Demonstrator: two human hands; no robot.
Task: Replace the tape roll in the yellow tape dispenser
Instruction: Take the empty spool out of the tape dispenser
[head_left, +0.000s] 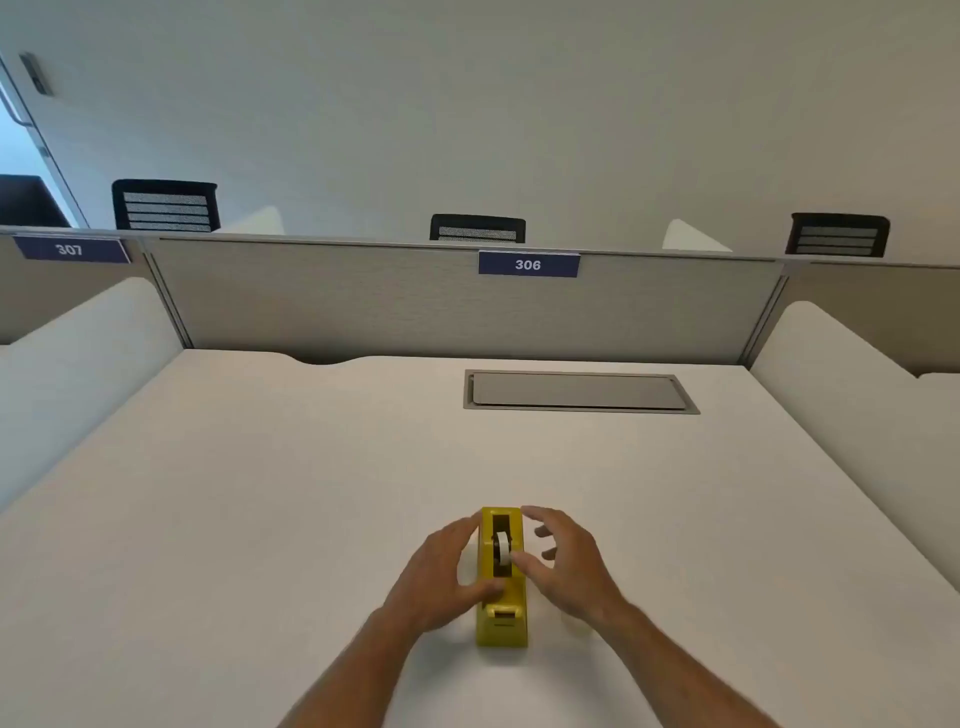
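While flanked by both hands, yellow tape dispenser between.

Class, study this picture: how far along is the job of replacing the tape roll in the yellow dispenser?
Done: nothing visible yet; a tape roll sits in the yellow dispenser. In hand: the left hand rests against the dispenser's side, and the right hand is open, thumb at the roll. Left: lifting the roll out and fitting a new one. A faint clear object by the right wrist may be the spare, but it is too unclear.

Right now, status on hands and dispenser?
Left hand open, touching yellow tape dispenser side. Right hand open, thumb at tape roll. Roll seated in dispenser. Nothing in the way.
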